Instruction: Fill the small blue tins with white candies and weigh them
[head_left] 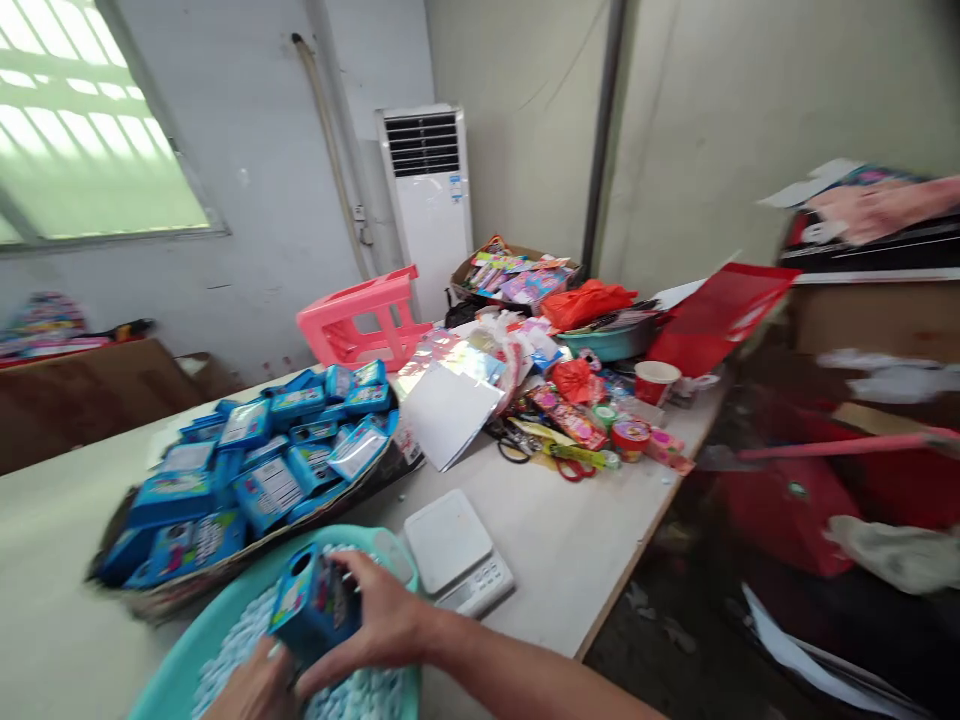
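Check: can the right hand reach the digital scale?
Probably yes: the digital scale sits beside the teal basin, close to the right hand, its top uncovered. But that hand holds a blue box, so it likely needs freeing first.

Lettering, none of it legible. Relative to the scale (448,538): printing on the blue boxes (270,490) to its left, on the held box (298,608) nearer by, on its own keys (487,577), and on the sticker (455,187) of the air conditioner (433,220) behind.

Blue box (298,608), pale-blue pieces (234,648), turquoise basin (178,668), white scale (448,540).
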